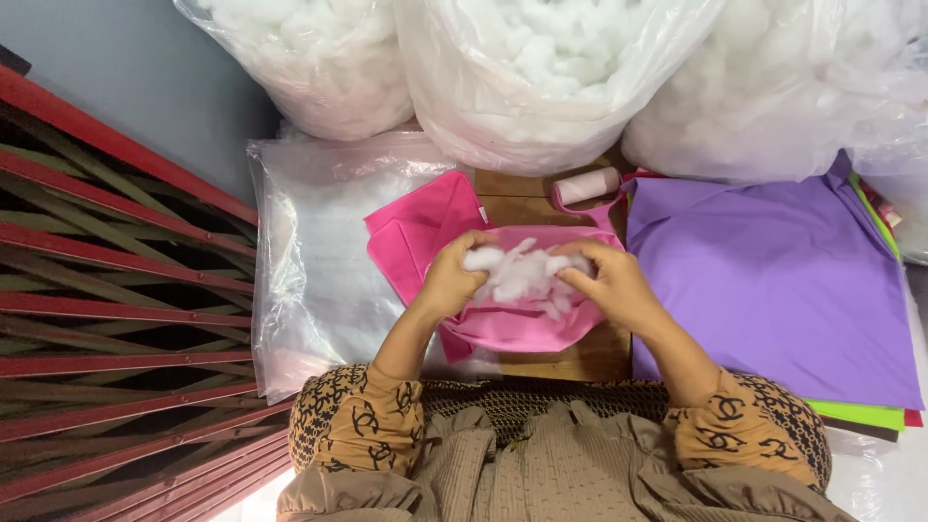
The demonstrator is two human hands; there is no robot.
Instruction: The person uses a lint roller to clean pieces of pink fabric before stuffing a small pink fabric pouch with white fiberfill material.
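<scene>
Both hands meet over a pink fabric cover that lies open on a small wooden table. A clump of white fibre stuffing sits in the cover's opening. My left hand pinches the left side of the stuffing, fingers curled. On the clump's right end, my right hand grips stuffing together with the cover's upper edge. More folded pink fabric lies under and left of the cover.
Three big clear bags of white stuffing stand at the back. A flat clear plastic bag lies at left, a purple fabric stack at right, a pale pink thread spool behind. A red folding gate runs along the left.
</scene>
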